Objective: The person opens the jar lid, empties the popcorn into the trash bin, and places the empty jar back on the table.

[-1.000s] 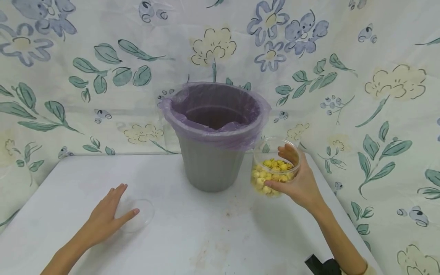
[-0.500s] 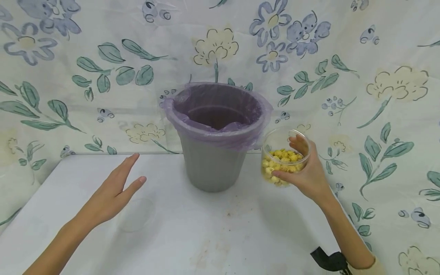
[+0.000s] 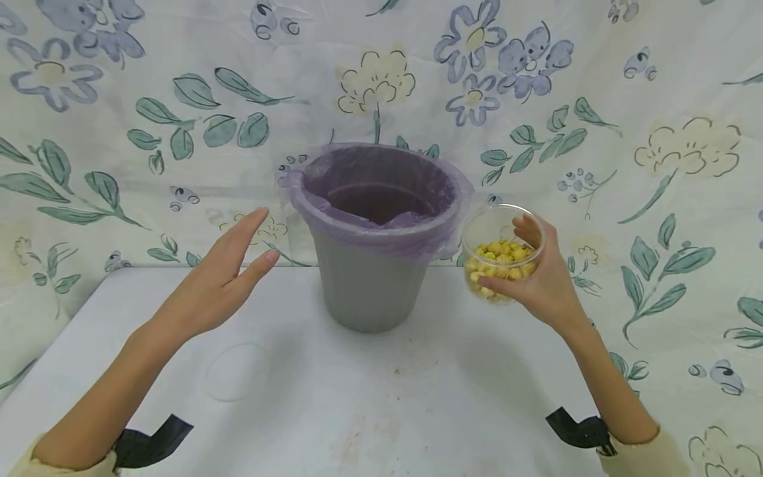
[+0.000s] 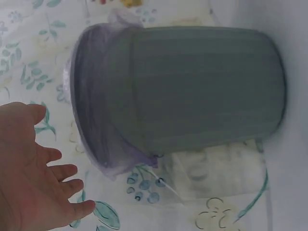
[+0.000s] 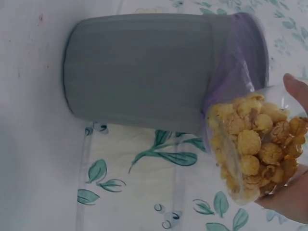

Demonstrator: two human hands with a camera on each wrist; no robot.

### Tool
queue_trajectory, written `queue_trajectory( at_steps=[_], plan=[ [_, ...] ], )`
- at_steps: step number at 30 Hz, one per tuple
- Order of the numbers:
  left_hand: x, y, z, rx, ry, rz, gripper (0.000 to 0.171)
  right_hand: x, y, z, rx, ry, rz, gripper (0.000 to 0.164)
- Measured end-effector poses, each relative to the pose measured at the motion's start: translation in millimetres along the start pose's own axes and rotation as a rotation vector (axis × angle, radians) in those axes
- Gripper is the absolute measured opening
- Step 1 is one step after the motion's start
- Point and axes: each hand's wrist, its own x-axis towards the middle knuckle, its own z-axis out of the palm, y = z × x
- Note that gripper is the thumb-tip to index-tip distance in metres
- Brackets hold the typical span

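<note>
A clear plastic tub (image 3: 477,235), uncovered at the top, is gripped by my right hand (image 3: 551,278) and held up off the table, just right of the bin. Yellow popcorn (image 5: 250,149) fills its lower part. My left hand (image 3: 214,281) is raised left of the bin, fingers extended and holding nothing; the left wrist view shows its spread fingers near the bin's mouth. At the back of the table stands a grey bin (image 3: 369,291), upright, with a purple plastic bag (image 3: 387,242) lining it and folded over its rim. The bin's floor is too dark to see.
A round clear lid (image 3: 235,372) lies flat on the white table (image 3: 334,397), below my left hand. Small brownish smudges and crumbs (image 3: 396,371) mark the table's middle. Directly behind the bin hangs a floral cloth (image 3: 250,172).
Upward from near the lid, my left hand has risen toward the bin's height. The popcorn tub has gone up and slightly right in my right hand. The lid and bin stay put.
</note>
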Motion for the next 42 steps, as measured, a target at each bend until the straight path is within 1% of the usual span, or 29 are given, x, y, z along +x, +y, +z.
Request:
queue_trajectory(
  at_steps=[5,12,20,26,30,37,42],
  plan=[
    [19.0,13.3,-7.3,-0.003,-0.036,-0.012,0.071,8,-2,-7,-0.051,-0.004,0.017,0.106],
    [40.7,26.3,-15.2,-0.004,-0.058,0.020,0.070,21,-3,-12,-0.093,0.000,0.038,0.109],
    [67.7,39.0,-21.0,0.024,-0.105,-0.012,0.074,38,-6,-20,-0.142,0.005,0.042,0.110],
    [83.6,43.5,-20.1,0.027,-0.123,-0.022,0.075,51,-10,-24,-0.146,0.008,0.049,0.110],
    [92.5,45.9,-17.9,0.044,-0.133,-0.028,0.076,60,-13,-26,-0.174,0.002,0.045,0.111],
    [110.6,50.3,-15.9,0.110,-0.152,-0.051,0.075,75,-18,-30,-0.252,0.005,0.020,0.108],
    [123.3,50.9,-13.7,0.170,-0.176,-0.075,0.075,86,-20,-32,-0.255,0.004,-0.005,0.110]
  ],
)
